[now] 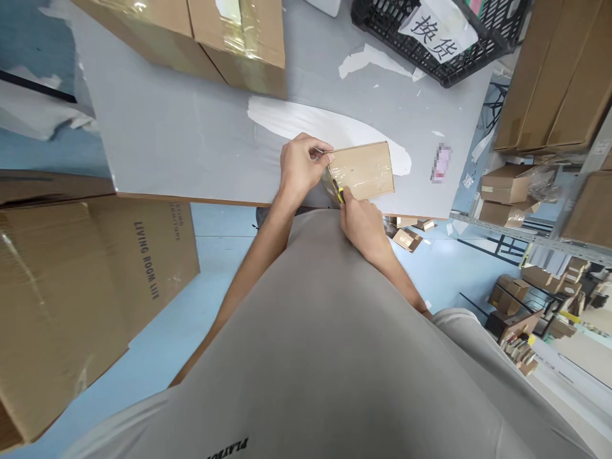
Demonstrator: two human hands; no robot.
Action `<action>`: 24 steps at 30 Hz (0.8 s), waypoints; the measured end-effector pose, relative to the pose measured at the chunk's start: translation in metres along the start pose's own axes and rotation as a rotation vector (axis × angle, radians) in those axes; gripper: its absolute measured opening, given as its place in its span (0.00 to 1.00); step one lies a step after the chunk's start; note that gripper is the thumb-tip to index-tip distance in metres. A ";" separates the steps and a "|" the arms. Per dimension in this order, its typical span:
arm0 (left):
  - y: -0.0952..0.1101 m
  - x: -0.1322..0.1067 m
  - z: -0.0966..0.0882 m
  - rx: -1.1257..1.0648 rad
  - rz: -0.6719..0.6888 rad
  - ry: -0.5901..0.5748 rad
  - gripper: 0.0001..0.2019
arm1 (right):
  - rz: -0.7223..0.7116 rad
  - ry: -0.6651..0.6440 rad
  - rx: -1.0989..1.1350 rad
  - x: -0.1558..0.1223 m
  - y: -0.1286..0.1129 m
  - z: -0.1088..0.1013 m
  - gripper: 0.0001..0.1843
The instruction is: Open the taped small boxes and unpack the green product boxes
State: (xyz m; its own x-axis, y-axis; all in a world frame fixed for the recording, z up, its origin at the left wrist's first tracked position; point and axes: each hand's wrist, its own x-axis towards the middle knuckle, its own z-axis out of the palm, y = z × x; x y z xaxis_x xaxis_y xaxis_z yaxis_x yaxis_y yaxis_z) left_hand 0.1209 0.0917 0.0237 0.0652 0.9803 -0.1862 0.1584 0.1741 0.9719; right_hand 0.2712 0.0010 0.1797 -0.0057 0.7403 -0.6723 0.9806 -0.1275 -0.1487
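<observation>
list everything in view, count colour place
table: 1, grey, centre
small box: 1, brown, table's near edge
cutter: 1, yellow, small box's left end
taped carton: 1 or 2, brown, top left
crate: 1, black, top right
sign: 1, white, on crate
blurred item: 1, pink, table's right
printed carton: 1, brown, left
other boxes: many, brown, right
floor: 1, blue, below
shirt: 1, grey, bottom
left hand: 1, bare, gripping small box's left end
right hand: 1, bare, holding cutter

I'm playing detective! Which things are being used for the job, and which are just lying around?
Being used:
small taped box
left hand at its corner
yellow-and-black tool, probably a cutter, in the right hand

Just lying around, it seems:
big taped carton
black crate
"LIVING ROOM LIFE" carton
</observation>
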 end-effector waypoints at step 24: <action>0.012 -0.005 -0.007 0.241 -0.044 0.111 0.09 | -0.060 -0.053 -0.035 -0.048 0.040 -0.051 0.34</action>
State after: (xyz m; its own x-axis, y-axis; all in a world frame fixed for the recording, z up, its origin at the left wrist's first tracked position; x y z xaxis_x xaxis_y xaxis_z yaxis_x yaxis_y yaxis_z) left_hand 0.1153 0.0900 0.0376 -0.0528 0.9789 -0.1974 0.3897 0.2022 0.8985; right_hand 0.3208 -0.0060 0.2435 -0.0738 0.7095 -0.7008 0.9845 -0.0602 -0.1645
